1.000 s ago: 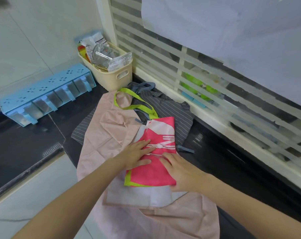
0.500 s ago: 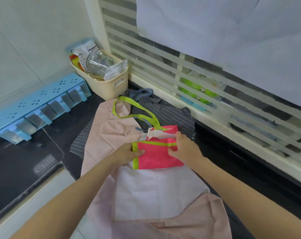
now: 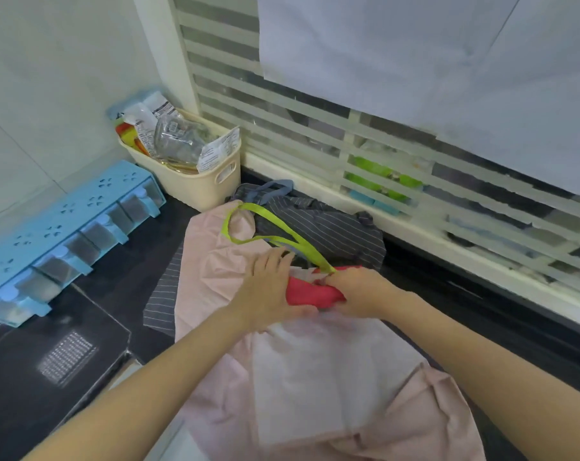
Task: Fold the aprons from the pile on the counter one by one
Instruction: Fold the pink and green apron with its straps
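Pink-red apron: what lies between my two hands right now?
In the head view, the folded pink-red apron bundle itself spans the gap between the left hand and right hand; both grip it, over the pale pink apron.

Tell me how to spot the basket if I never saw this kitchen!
Start in the corner where the tiled wall meets the striped window. The basket stands there on the dark counter, behind the aprons. It is cream with a handle slot and stuffed with crinkly packets, unlike the long blue box beside it.
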`<state>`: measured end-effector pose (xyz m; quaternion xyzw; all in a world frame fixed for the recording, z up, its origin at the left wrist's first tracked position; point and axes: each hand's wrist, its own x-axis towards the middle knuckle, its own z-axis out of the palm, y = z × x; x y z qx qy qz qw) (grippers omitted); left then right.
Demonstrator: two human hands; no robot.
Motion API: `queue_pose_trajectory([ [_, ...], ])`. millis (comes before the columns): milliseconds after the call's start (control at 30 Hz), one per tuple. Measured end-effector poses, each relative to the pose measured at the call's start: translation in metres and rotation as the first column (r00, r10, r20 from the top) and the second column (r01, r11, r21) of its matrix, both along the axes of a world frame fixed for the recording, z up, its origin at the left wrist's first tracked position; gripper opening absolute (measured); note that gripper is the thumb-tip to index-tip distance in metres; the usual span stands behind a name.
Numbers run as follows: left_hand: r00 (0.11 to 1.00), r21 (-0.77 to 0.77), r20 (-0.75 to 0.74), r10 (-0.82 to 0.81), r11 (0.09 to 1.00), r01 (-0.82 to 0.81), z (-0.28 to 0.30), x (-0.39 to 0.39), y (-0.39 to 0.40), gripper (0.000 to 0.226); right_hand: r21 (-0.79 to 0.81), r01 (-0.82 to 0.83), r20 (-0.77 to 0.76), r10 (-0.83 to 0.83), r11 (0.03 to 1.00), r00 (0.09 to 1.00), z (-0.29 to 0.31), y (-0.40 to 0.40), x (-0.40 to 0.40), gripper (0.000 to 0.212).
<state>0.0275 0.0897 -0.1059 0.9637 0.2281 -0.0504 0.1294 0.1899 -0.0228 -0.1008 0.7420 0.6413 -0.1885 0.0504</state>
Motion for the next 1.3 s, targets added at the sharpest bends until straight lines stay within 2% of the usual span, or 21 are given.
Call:
queue_pose_trajectory([
  [33, 0.994, -0.023, 0.024, -0.105, 0.994, 0.106, 0.004, 0.002, 0.001, 0.106, -0.039, 0.073, -0.075, -0.075, 0.997, 0.994, 0.007, 0.002, 0.0, 0.029],
  [100, 0.973, -0.094, 0.014, -0.229, 0.969, 0.23, 0.011, 0.008, 0.0, 0.073, -0.16, 0.15, -0.21, -0.182, 0.976, 0.961, 0.011, 0.004, 0.002, 0.019],
  [133, 0.966, -0.142, -0.037, -0.255, 0.958, 0.248, 0.011, 0.011, 0.0, 0.056, -0.249, 0.156, -0.256, -0.22, 0.956, 0.941, 0.013, 0.003, 0.001, 0.018],
  [200, 0.952, -0.265, -0.137, -0.274, 0.936, 0.231, 0.004, 0.018, -0.002, 0.042, -0.362, 0.166, -0.276, -0.275, 0.917, 0.921, 0.014, -0.001, -0.001, 0.019],
  [233, 0.946, -0.32, -0.165, -0.278, 0.923, 0.216, 0.0, 0.021, -0.003, 0.041, -0.337, 0.199, -0.278, -0.299, 0.92, 0.913, 0.015, 0.0, -0.001, 0.019],
  [300, 0.939, -0.409, -0.192, -0.284, 0.893, 0.186, -0.006, 0.025, -0.005, 0.04, -0.173, 0.348, -0.321, -0.387, 0.921, 0.864, 0.016, 0.007, 0.001, 0.017],
  [367, 0.933, -0.461, -0.208, -0.292, 0.871, 0.17, -0.012, 0.032, -0.008, 0.038, -0.084, 0.469, -0.313, -0.47, 0.879, 0.825, 0.011, 0.018, 0.002, 0.02],
  [500, 0.909, -0.486, -0.215, -0.357, 0.846, 0.217, -0.023, 0.042, -0.01, 0.048, -0.138, 0.429, -0.128, -0.446, 0.893, 0.886, -0.009, 0.037, -0.017, 0.039],
  [600, 0.924, -0.456, -0.228, -0.307, 0.872, 0.177, -0.03, 0.045, -0.016, 0.065, -0.098, 0.472, -0.094, -0.48, 0.876, 0.872, -0.014, 0.043, -0.024, 0.031],
  [633, 0.939, -0.433, -0.222, -0.264, 0.889, 0.147, -0.033, 0.046, -0.02, 0.066, -0.1, 0.499, -0.116, -0.509, 0.86, 0.853, -0.014, 0.043, -0.023, 0.023],
  [700, 0.961, -0.393, -0.198, -0.192, 0.914, 0.102, -0.039, 0.048, -0.026, 0.071, -0.133, 0.582, -0.266, -0.594, 0.802, 0.759, -0.012, 0.044, -0.019, 0.011],
  [767, 0.969, -0.406, -0.193, -0.153, 0.912, 0.063, -0.04, 0.051, -0.027, 0.073, -0.13, 0.666, -0.411, -0.652, 0.734, 0.638, -0.003, 0.044, -0.017, 0.027],
  [800, 0.974, -0.428, -0.175, -0.145, 0.902, 0.057, -0.039, 0.053, -0.028, 0.072, -0.085, 0.687, -0.44, -0.646, 0.722, 0.624, 0.005, 0.044, -0.015, 0.032],
  [867, 0.978, -0.497, -0.154, -0.14, 0.867, 0.046, -0.034, 0.056, -0.028, 0.073, -0.009, 0.663, -0.442, -0.597, 0.749, 0.669, 0.02, 0.048, -0.016, 0.032],
  [933, 0.978, -0.553, -0.167, -0.122, 0.833, 0.01, -0.032, 0.059, -0.03, 0.073, 0.013, 0.664, -0.52, -0.562, 0.748, 0.643, 0.039, 0.055, -0.019, 0.028],
  [1033, 0.977, -0.655, -0.197, -0.081, 0.753, -0.07, -0.033, 0.064, -0.037, 0.068, -0.082, 0.714, -0.792, -0.481, 0.695, 0.377, 0.073, 0.063, -0.025, 0.028],
  [1067, 0.978, -0.692, -0.197, -0.069, 0.716, -0.089, -0.033, 0.065, -0.038, 0.068, -0.095, 0.713, -0.836, -0.445, 0.695, 0.322, 0.085, 0.064, -0.027, 0.027],
  [1133, 0.982, -0.734, -0.179, -0.06, 0.673, -0.093, -0.028, 0.068, -0.038, 0.066, -0.044, 0.691, -0.849, -0.392, 0.722, 0.355, 0.106, 0.063, -0.027, 0.027],
  [1200, 0.984, -0.731, -0.178, -0.007, 0.67, -0.127, -0.017, 0.071, -0.029, 0.064, 0.012, 0.666, -0.855, -0.338, 0.745, 0.394, 0.129, 0.054, -0.021, 0.03],
  [1233, 0.981, -0.719, -0.185, 0.05, 0.674, -0.17, -0.012, 0.072, -0.022, 0.065, -0.001, 0.661, -0.877, -0.319, 0.75, 0.36, 0.139, 0.05, -0.017, 0.027],
  [1300, 0.975, -0.668, -0.147, 0.168, 0.71, -0.223, 0.002, 0.073, -0.004, 0.063, -0.064, 0.65, -0.938, -0.269, 0.757, 0.221, 0.157, 0.036, -0.005, 0.017],
])
